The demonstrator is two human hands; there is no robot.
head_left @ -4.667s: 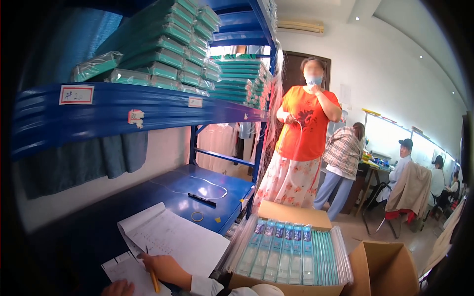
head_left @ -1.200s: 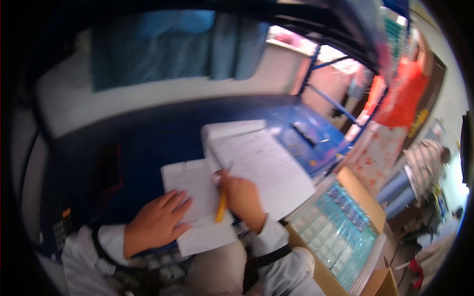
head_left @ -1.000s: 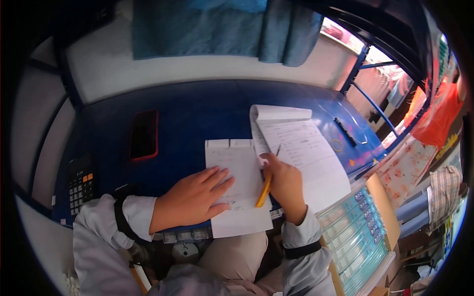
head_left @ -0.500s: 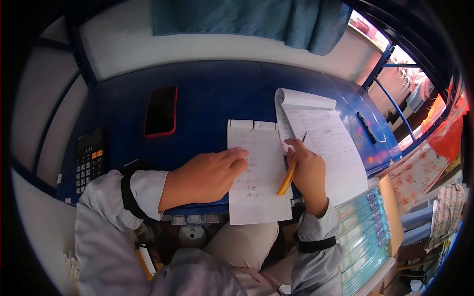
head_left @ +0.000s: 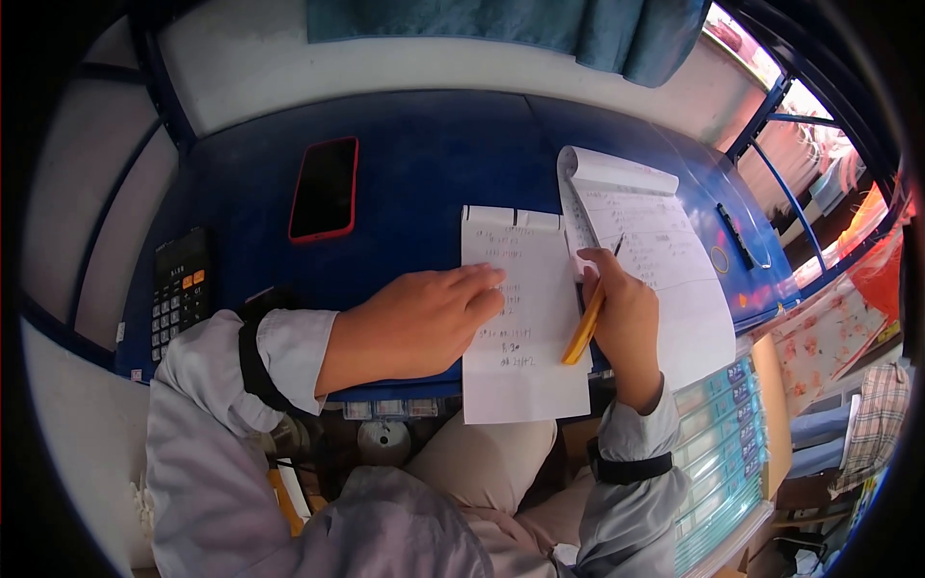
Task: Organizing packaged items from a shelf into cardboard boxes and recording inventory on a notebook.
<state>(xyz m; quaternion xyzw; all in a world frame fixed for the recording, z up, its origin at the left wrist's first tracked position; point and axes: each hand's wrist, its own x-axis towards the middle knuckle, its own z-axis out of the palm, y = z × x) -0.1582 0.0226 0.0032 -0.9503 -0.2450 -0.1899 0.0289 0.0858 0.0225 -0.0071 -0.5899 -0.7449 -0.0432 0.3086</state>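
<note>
My left hand (head_left: 424,320) lies flat, palm down, on the left edge of a small white sheet (head_left: 520,308) with handwriting, pinning it to the blue shelf surface (head_left: 424,164). My right hand (head_left: 621,313) grips a yellow pen (head_left: 588,318), its tip pointing up toward the gap between that sheet and a larger flipped-open notepad (head_left: 655,260) on the right. The right hand rests partly on the notepad's left edge.
A phone in a red case (head_left: 326,188) lies face up at the back left. A black calculator (head_left: 181,289) sits at the far left edge. A black pen (head_left: 734,234) lies beyond the notepad. A cardboard box of teal packets (head_left: 723,453) stands at lower right.
The view has swung from looking across the room down onto the shelf surface. My hands stay on the papers with the pen held; the phone and calculator came into view.
</note>
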